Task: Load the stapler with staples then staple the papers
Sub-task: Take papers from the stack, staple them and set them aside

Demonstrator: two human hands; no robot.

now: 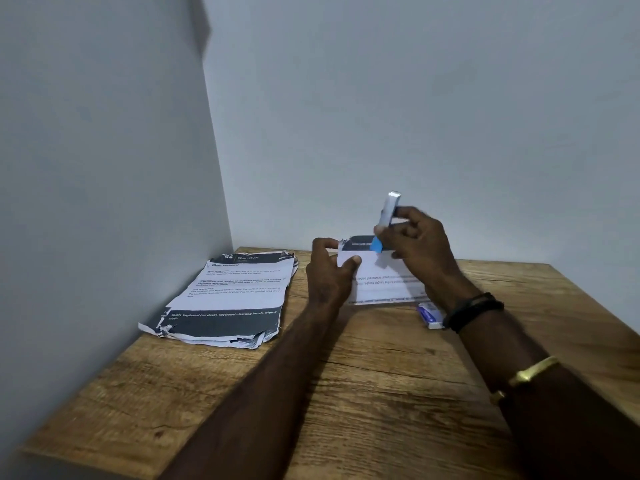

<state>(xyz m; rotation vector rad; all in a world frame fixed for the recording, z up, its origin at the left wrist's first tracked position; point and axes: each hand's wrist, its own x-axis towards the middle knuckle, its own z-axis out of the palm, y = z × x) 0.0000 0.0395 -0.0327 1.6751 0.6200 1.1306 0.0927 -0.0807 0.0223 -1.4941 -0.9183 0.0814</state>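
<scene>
Pressing now could put the staple off the corner: your left hand (329, 268) only pinches the sheet (377, 275), which may slide. Your right hand (420, 247) is clamped on the stapler (387, 221), tilted nose-down at the sheet's far edge. The staple box (429, 315) lies just beside the sheet.

Dim, bluish light; soft shadows beneath forearms; right hand (420, 242) motion-blurred; wide-angle bending at edges.
</scene>
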